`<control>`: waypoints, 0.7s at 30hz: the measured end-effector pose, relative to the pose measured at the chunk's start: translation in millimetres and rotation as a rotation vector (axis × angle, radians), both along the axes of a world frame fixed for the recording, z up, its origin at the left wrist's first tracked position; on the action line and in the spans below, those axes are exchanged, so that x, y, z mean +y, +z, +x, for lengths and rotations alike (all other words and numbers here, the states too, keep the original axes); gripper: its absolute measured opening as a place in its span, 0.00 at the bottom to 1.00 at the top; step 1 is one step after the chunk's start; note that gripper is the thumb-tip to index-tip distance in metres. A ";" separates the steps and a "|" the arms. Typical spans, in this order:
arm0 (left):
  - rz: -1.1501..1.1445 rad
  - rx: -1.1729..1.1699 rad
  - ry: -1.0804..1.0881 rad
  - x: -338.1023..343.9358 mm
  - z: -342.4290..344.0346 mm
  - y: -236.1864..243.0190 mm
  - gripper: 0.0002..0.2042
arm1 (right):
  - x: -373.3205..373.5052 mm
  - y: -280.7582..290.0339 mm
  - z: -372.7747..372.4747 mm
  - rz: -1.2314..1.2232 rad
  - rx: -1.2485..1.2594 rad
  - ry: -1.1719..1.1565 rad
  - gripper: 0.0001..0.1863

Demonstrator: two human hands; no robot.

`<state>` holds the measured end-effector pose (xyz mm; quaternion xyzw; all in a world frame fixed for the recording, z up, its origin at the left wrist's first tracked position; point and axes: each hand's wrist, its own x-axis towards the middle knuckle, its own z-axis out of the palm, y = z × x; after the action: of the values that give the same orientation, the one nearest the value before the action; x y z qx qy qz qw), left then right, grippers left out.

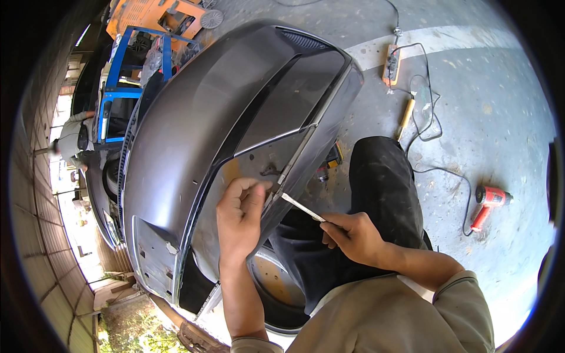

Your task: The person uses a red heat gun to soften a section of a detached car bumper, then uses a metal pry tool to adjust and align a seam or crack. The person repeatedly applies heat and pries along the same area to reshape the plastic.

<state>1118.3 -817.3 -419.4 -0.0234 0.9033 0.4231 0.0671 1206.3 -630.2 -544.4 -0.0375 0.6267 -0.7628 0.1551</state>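
A large dark grey car body panel [170, 129], curved like a bumper, lies in front of me with a bright trim strip along its inner edge. My right hand [356, 238] is closed around a thin, flat metal tool [303, 207] with a pale tip. That tip points at the panel's near edge and seems to touch or almost touch the strip there. Close by, my left hand [241, 206] is curled over the panel's inner side, thumb and fingers drawn together. Whatever they pinch, if anything, is too small to make out.
A red heat gun [491, 206] lies on the grey floor at right, its cord running to an orange power strip [391, 65]. A wooden-handled tool [406, 115] and a yellow-black drill [332, 156] lie nearer. Blue rack [120, 93], orange cart [141, 15] and another person [73, 138] are beyond the panel.
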 end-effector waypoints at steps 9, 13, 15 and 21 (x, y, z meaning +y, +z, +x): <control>0.019 -0.059 -0.008 -13.3 9.4 -3.2 0.08 | -4.4 -2.2 6.2 0.112 0.125 -0.012 0.10; -0.009 0.006 -0.003 -10.9 19.2 -5.1 0.08 | 1.2 15.0 4.7 0.089 0.036 0.035 0.06; -0.015 0.076 -0.011 -10.3 24.7 -9.5 0.08 | 4.1 22.4 3.4 0.082 0.004 0.068 0.05; -0.195 0.221 -0.108 -6.4 31.1 -11.9 0.10 | 17.5 36.4 -4.4 0.123 0.001 0.120 0.06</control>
<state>1149.4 -823.7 -431.3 0.0655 0.9418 0.3294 -0.0124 1201.9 -612.7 -508.0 -0.0659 0.6692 -0.7120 0.2024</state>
